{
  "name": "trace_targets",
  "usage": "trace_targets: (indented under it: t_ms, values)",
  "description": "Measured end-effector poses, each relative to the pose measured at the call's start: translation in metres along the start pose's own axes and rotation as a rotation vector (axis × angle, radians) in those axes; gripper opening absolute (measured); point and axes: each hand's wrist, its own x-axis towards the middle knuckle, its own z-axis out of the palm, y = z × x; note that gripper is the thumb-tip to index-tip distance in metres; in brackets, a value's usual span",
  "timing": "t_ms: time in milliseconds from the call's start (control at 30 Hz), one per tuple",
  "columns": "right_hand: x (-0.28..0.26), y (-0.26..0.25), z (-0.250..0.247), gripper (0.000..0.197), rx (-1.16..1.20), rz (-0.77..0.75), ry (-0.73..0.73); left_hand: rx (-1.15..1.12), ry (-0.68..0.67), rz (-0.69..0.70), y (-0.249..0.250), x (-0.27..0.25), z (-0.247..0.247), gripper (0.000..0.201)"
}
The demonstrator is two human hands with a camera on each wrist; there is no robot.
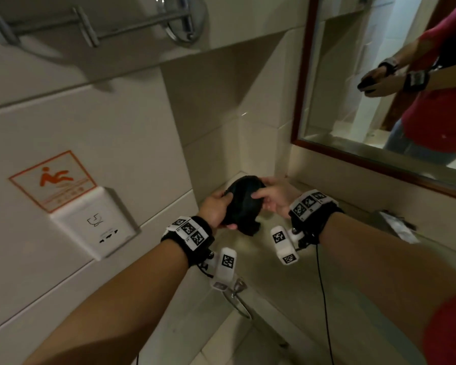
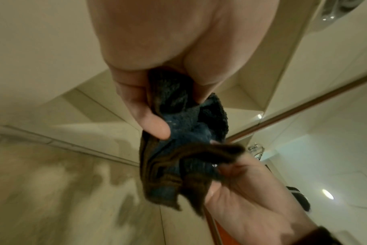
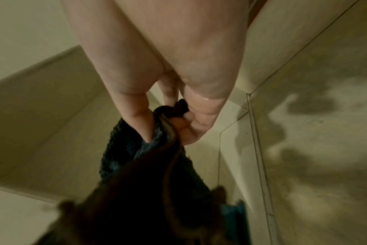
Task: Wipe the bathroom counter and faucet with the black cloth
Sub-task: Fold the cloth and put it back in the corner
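The black cloth [image 1: 244, 204] is bunched up in the air between both hands, above the back left corner of the beige counter [image 1: 313, 275]. My left hand [image 1: 216, 209] grips its left side, thumb and fingers curled into the folds [image 2: 157, 126]. My right hand [image 1: 273, 196] pinches the cloth's right edge [image 3: 157, 132]. The chrome faucet [image 1: 237, 296] stands below my left wrist, at the near edge of the counter. In the wrist views the cloth [image 2: 178, 157] looks dark blue and brown, hanging crumpled.
A framed mirror [image 1: 379, 101] hangs at the right and reflects me. A wall socket [image 1: 100, 227] with an orange slip-warning sign [image 1: 53, 180] is on the tiled wall at left. A chrome towel rail [image 1: 90, 27] runs overhead. A small wrapped packet [image 1: 398, 225] lies on the counter's right.
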Motion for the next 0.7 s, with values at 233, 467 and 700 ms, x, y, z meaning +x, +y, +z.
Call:
trace_targets:
  t_ms: [233,467,700]
  values:
    - [0.045,-0.006,-0.021,0.039,-0.089,0.115,0.064,-0.025,0.117,-0.036,0.007,0.031,-0.005,0.017]
    - [0.087,-0.023,-0.035,0.044,-0.161,0.039,0.000,0.148,0.143,-0.028,0.012,0.085,0.018,0.038]
    - [0.138,-0.023,-0.042,0.026,-0.169,0.033,-0.111,-0.207,-0.041,-0.158,0.001,0.127,0.038,0.045]
